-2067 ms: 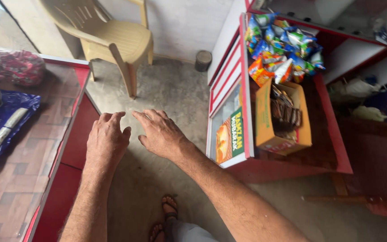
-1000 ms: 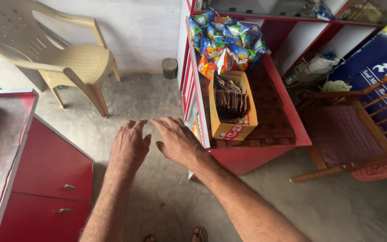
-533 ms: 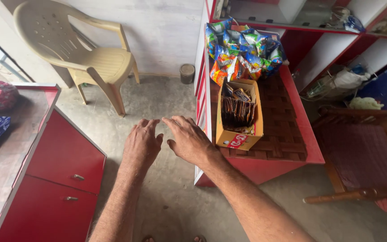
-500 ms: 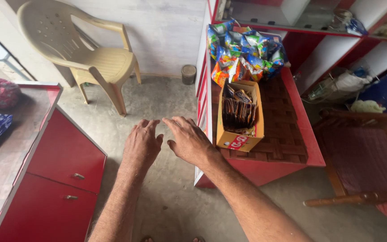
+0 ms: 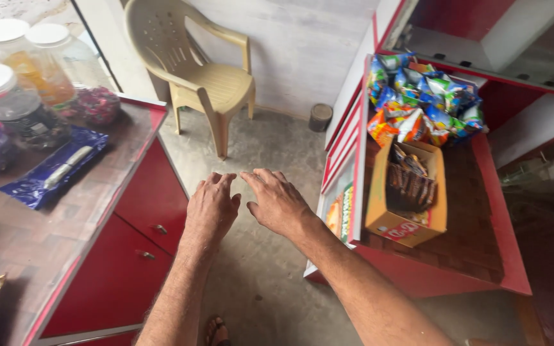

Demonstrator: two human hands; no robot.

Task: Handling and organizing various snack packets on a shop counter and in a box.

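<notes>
Below, grey concrete floor, left hand and right hand spread empty, red counter left.

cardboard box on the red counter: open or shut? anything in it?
Open. The cardboard box has its top flap folded back, and dark wrapped bars stand packed inside, filling much of it. It sits on the red counter beside the snack packets.

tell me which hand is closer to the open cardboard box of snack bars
The right hand. It hovers palm down over the floor just left of the red counter's edge, with the cardboard box to its right. The left hand is farther left, beside the red cabinet.
</notes>
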